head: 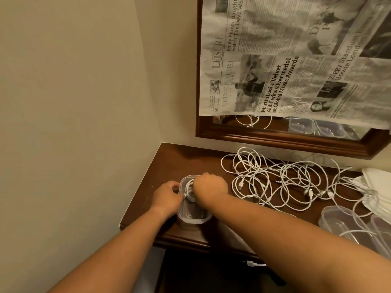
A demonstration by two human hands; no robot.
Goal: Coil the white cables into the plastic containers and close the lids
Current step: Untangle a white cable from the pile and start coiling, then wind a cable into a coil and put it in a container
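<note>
A clear plastic container [193, 216] stands near the left front corner of the dark wooden table [169, 163]. A coiled white cable [189, 189] lies in its far end. My right hand [210, 187] is closed over that coil and presses on it from above. My left hand [168, 197] grips the container's left wall. A big tangle of white cables [281, 180] spreads over the table to the right of the container.
More clear containers [347, 220] stand at the right front, with white lids [378, 182] stacked behind them. A framed mirror [275, 138] covered by newspaper hangs on the back wall. A side wall runs along the table's left edge. One cable plug [251, 264] dangles below the front edge.
</note>
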